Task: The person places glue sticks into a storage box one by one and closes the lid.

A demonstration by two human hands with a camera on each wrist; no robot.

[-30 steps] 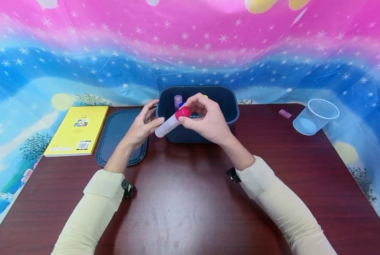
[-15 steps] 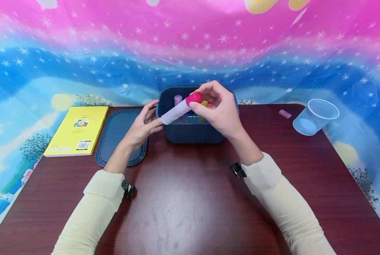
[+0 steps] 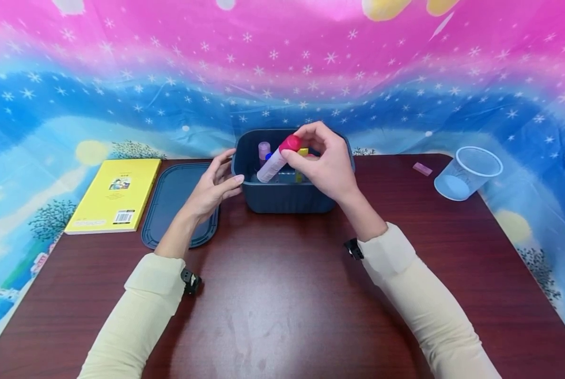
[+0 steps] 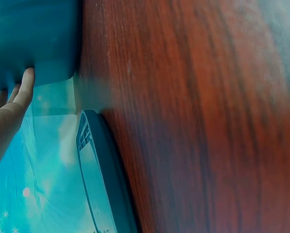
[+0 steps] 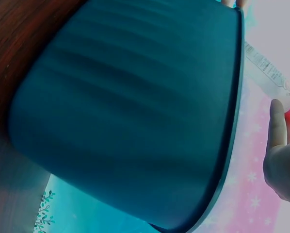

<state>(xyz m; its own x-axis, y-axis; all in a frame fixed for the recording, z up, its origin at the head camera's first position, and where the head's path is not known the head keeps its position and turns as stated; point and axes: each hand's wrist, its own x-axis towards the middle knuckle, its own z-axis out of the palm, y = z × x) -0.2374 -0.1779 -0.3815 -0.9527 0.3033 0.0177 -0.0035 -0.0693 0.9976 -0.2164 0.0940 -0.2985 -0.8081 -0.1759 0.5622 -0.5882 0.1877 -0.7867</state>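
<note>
In the head view my right hand (image 3: 327, 163) pinches the red cap of a white tube (image 3: 270, 167) between thumb and fingers. The tube hangs tilted over a dark blue-grey plastic box (image 3: 289, 199), its lower end at the opening. Printed barcode-like lines show on the tube (image 5: 266, 63) in the right wrist view. My left hand (image 3: 213, 184) rests against the box's left side, fingers fairly straight; its fingertips touch the outer wall in the left wrist view. Inside the box are a purple-capped item (image 3: 264, 150), something blue and a yellow item (image 3: 303, 152), partly hidden.
The box's flat lid (image 3: 180, 202) lies left of it, beside a yellow book (image 3: 117, 195). At the right stand a white mesh cup (image 3: 469, 173), tilted in the view, and a small pink block (image 3: 422, 168). A printed cloth hangs behind the brown table (image 3: 273, 305).
My right hand has moved right and away from me with the tube, whose lower end has left my left thumb and swung down into the box opening. The left hand stays put.
</note>
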